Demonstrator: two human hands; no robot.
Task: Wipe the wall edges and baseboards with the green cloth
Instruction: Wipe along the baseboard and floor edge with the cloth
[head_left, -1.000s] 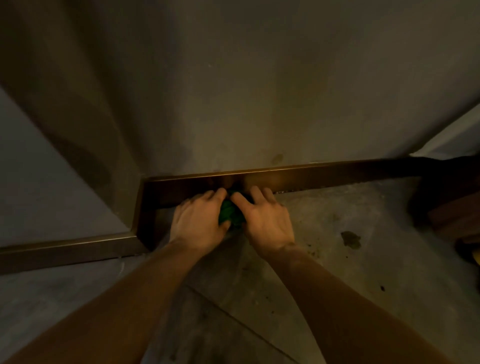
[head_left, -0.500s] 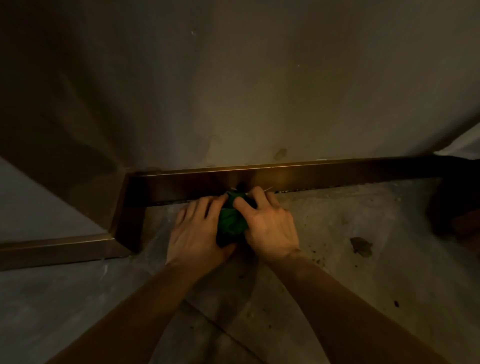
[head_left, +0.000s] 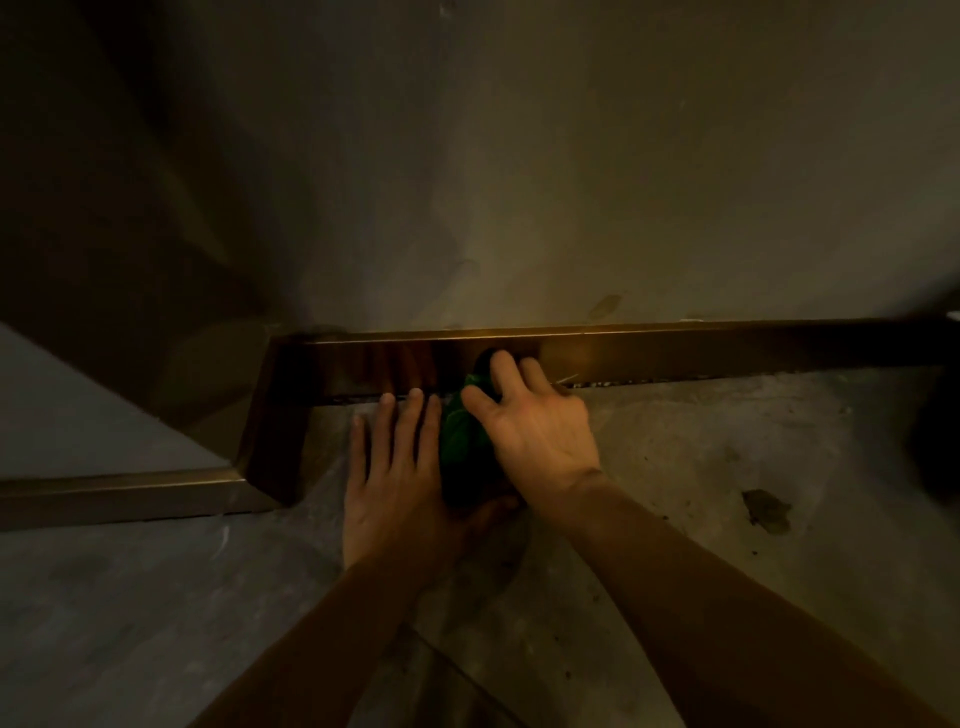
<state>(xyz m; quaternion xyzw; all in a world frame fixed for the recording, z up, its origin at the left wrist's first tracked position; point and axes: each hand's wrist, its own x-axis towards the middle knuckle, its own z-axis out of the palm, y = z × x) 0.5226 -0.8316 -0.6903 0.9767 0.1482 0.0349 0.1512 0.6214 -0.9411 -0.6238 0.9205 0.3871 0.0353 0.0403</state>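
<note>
A bunched green cloth (head_left: 460, 436) lies on the floor against a shiny brown baseboard (head_left: 675, 351) at the foot of a grey wall (head_left: 519, 182). My right hand (head_left: 535, 426) presses on the cloth's right side, fingertips up against the baseboard. My left hand (head_left: 400, 467) lies flat along the cloth's left side, fingers straight, tips near the baseboard's lower edge, thumb under the cloth's near end. Much of the cloth is hidden between the two hands.
The baseboard turns a corner (head_left: 270, 415) at the left and runs on along a nearer wall section (head_left: 119, 491). The concrete floor (head_left: 675, 545) carries a dark stain (head_left: 766, 512) and grit. A dark object (head_left: 940, 441) sits at the right edge.
Both hands and the cloth have drawn slightly back from the baseboard. My left fingers have straightened and lie flatter. More of the cloth shows between the hands.
</note>
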